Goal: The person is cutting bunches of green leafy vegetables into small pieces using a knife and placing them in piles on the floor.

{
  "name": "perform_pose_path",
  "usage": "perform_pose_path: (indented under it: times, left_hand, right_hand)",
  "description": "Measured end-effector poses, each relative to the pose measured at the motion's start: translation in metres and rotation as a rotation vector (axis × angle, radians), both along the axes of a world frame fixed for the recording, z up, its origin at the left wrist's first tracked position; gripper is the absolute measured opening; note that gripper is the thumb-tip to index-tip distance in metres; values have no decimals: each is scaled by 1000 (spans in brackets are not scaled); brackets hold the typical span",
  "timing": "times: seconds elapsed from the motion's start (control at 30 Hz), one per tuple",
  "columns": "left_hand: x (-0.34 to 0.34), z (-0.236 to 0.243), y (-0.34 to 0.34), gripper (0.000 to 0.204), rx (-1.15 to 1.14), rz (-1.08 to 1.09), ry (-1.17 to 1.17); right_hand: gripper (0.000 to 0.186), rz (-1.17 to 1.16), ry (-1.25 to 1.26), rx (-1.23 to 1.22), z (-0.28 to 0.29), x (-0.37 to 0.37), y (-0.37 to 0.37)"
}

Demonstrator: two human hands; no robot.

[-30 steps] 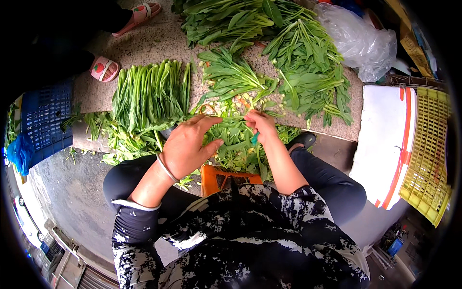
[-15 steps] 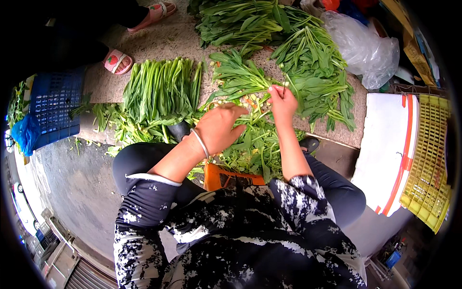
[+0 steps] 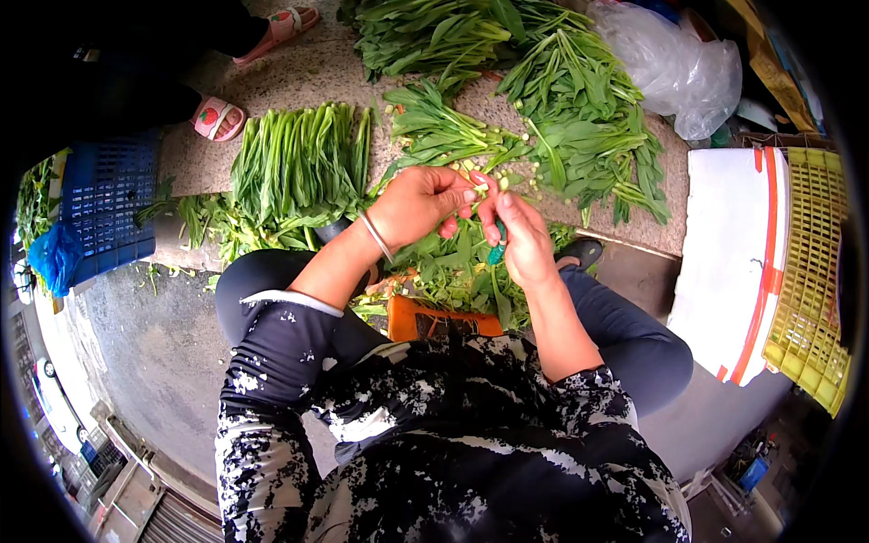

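My left hand (image 3: 422,204), a thin bangle on its wrist, is closed around a bundle of green leafy stalks (image 3: 457,262) that hangs down toward my lap. Right beside it, my right hand (image 3: 518,237) pinches the pale stalk ends and also grips a small green-handled tool (image 3: 497,249). The two hands touch at the fingertips. Just beyond them, cut pale stem bits (image 3: 516,185) lie scattered on the stone ledge (image 3: 299,77). An orange stool edge (image 3: 425,321) shows between my knees.
Piles of leafy greens (image 3: 579,127) and a neat row of long green stalks (image 3: 294,167) lie on the ledge. A blue crate (image 3: 104,204) stands at left, a white box (image 3: 729,262) and yellow crate (image 3: 810,290) at right. Another person's pink sandals (image 3: 217,118) are at upper left. A clear plastic bag (image 3: 674,68) lies at top right.
Both hands reached forward toward the greens on the ledge, then drew back together toward my lap with the bundle of stalks.
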State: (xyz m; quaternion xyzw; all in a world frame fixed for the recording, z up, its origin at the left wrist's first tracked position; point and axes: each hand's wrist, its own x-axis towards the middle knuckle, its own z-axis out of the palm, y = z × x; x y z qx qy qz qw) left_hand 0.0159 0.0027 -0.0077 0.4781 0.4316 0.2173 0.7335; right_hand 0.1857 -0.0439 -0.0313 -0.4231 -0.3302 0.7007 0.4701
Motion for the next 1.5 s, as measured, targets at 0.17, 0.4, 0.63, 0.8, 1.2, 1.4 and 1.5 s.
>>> perform_pose_path:
  times: [0.17, 0.4, 0.63, 0.8, 1.2, 1.4, 1.5]
  left_hand:
    - [-1, -3, -1, 18, -62, -31, 8]
    - [-6, 3, -1, 18, -148, 2, -83]
    - [-12, -2, -3, 17, 48, -80, 176]
    - [-15, -9, 5, 24, 506, -104, 559]
    - [-4, -6, -5, 33, 1048, -31, 721]
    - [0, -13, -3, 29, 634, -37, 410]
    - [0, -7, -1, 29, 305, -78, 379]
  right_hand:
    - [37, 47, -49, -20, 4, 0, -4]
    - [32, 15, 115, -237, -37, 5, -6]
    - [46, -211, -750, -72, -133, 12, 76]
    - [32, -106, -1126, 26, -171, 16, 128]
    - [19, -108, -693, 151, -18, -6, 23]
    - [33, -106, -47, -9, -14, -2, 1]
    - [39, -71, 66, -63, -8, -6, -6]
